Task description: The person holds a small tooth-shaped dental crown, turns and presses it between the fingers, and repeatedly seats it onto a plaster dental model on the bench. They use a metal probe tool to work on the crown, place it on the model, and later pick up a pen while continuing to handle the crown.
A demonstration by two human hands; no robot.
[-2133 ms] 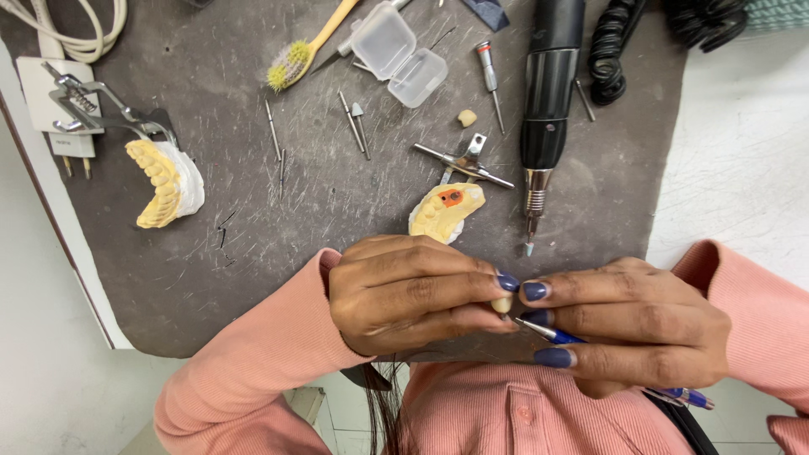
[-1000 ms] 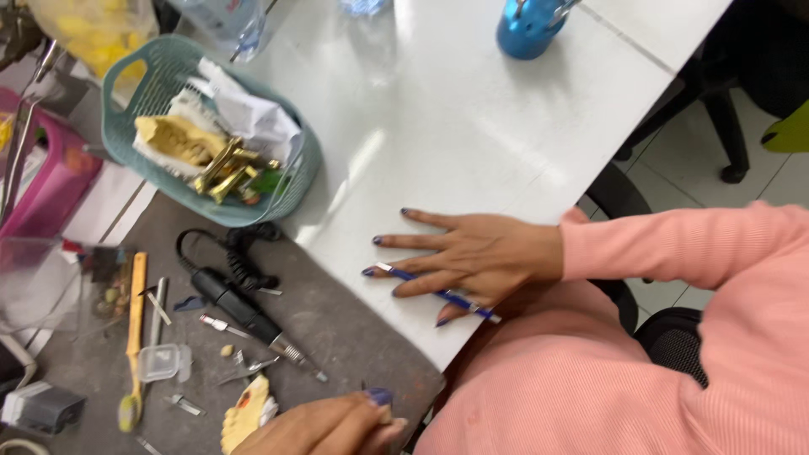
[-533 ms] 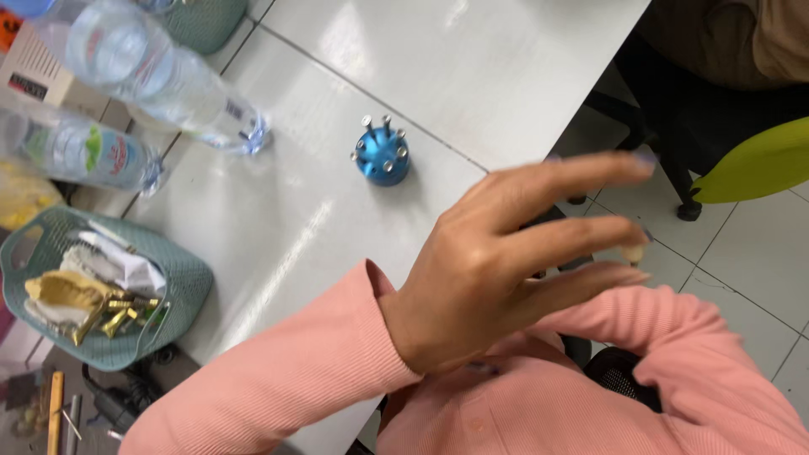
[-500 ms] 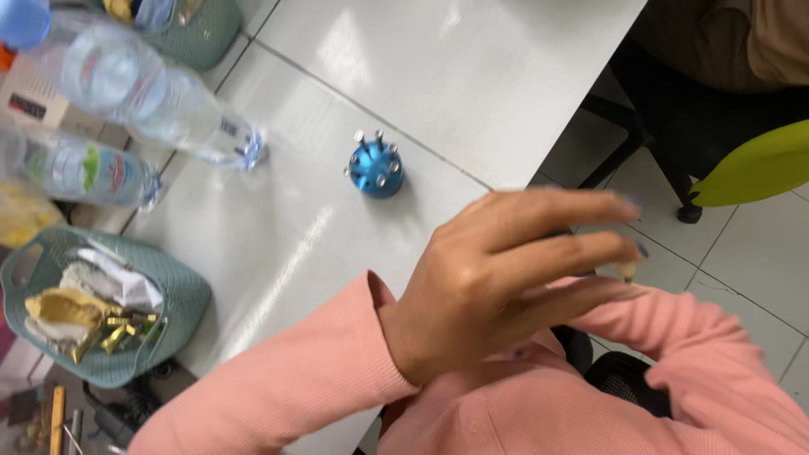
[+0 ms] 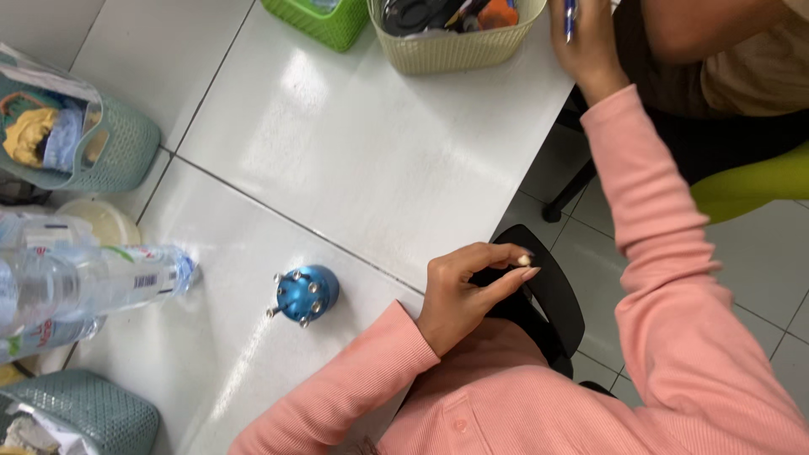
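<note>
I saw the white worktop (image 5: 354,160) carrying a cream basket (image 5: 455,38) at its far edge and a blue studded holder (image 5: 305,293) near me. My right hand (image 5: 587,50) reached up beside the basket, gripping a blue pen (image 5: 570,15). My left hand (image 5: 463,291) pinched a tiny pale piece (image 5: 524,259) at its fingertips, just off the worktop's edge.

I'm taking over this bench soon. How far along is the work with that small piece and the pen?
Done: nothing finished shows on the white table. In hand: the left hand pinches a small pale piece just off the table's edge; the right hand grips a blue pen beside the beige basket. Left: the piece is not yet set down anywhere.
</note>
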